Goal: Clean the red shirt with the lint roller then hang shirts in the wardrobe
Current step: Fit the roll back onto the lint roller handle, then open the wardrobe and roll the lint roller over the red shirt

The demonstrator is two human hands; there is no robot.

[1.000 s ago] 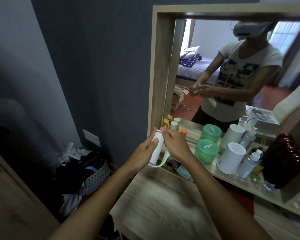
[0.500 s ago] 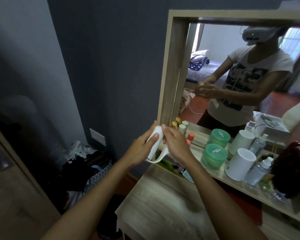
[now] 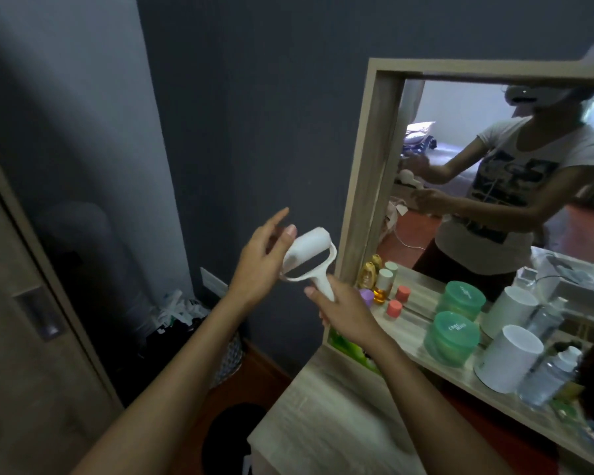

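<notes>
A white lint roller (image 3: 307, 246) is held up in front of the dark wall, its roll tilted up to the right. My right hand (image 3: 343, 310) grips its handle from below. My left hand (image 3: 258, 265) is beside the roll's left end with fingers stretched out; the thumb touches the roll. No red shirt is in view. A wooden wardrobe door (image 3: 21, 337) with a recessed handle stands at the left.
A wood-framed mirror (image 3: 371, 166) stands on a dresser (image 3: 340, 416) to the right. Its shelf holds green jars (image 3: 450, 334), a white cylinder (image 3: 510, 358) and small bottles. On the floor by the wall sits a basket of clothes (image 3: 186, 323).
Both hands were wrapped round the upright roller. Now my left hand has opened beside the roll, my right hand holds the handle, and the roller has tilted and moved left of the mirror.
</notes>
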